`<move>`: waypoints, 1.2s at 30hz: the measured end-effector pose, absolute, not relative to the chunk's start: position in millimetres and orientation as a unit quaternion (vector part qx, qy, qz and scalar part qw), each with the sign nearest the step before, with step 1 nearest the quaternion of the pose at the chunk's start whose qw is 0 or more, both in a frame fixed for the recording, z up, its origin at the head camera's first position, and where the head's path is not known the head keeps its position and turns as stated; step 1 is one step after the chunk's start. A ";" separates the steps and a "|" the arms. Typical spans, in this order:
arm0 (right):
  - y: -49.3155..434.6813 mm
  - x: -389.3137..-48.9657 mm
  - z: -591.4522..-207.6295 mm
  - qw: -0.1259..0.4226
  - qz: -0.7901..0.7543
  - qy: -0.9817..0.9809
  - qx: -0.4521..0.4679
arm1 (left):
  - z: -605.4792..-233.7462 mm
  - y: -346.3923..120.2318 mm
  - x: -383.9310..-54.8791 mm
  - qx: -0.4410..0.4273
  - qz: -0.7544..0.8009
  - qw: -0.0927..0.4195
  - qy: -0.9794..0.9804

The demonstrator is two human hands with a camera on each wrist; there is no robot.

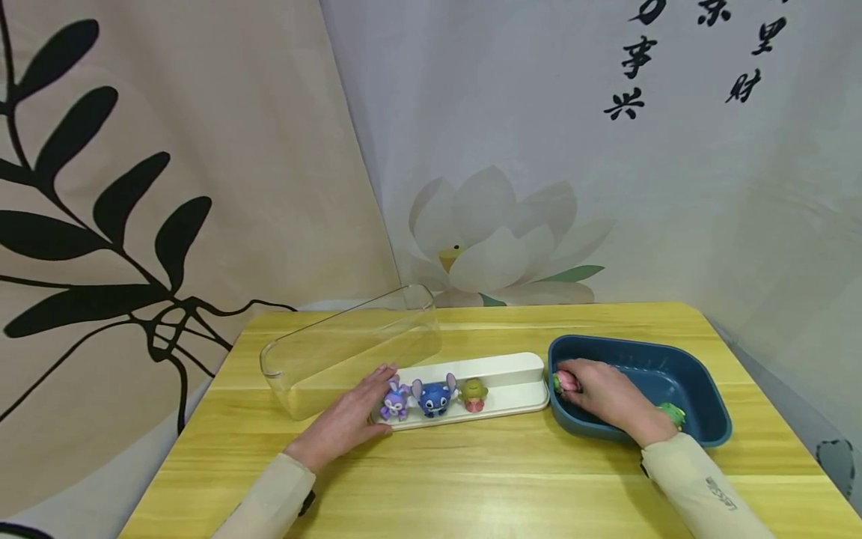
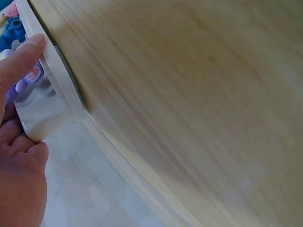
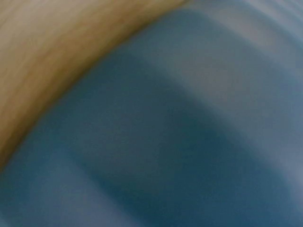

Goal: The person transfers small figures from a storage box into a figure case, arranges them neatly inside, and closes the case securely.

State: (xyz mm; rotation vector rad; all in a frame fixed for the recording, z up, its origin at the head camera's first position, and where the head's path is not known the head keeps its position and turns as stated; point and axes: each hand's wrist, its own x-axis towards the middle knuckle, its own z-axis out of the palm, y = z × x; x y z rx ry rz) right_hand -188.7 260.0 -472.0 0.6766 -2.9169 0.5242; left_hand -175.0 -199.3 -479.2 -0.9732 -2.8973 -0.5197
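A white display base (image 1: 506, 404) lies on the table with three toy figures along it: a purple one (image 1: 395, 400), a blue big-eared one (image 1: 434, 397) and an olive-green one with a pink lower part (image 1: 474, 394). My left hand (image 1: 350, 412) holds the base's left end. In the left wrist view the thumb (image 2: 23, 59) presses its front edge, with the other fingers curled at its back. My right hand (image 1: 609, 393) pinches a small pink and green figure (image 1: 569, 382) inside the left end of a blue basin (image 1: 707, 397). The right wrist view is blurred and shows no hand.
Behind my left hand a clear box-shaped cover (image 1: 350, 340) rests on the wooden table (image 1: 485, 479), partly behind the base. A green figure (image 1: 672, 413) lies in the basin beside my right wrist. Printed cloth (image 1: 485, 112) hangs behind the table.
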 end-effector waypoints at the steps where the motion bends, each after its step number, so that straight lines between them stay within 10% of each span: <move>1: 260.5 -188.4 -471.8 0.053 0.172 -0.959 0.221 | -479.1 -199.2 -175.0 -0.315 -0.168 0.021 -0.934; 36: 268.2 -153.5 -428.6 0.072 0.318 -0.932 0.158 | -481.7 -201.9 -176.0 -0.325 -0.169 0.025 -0.930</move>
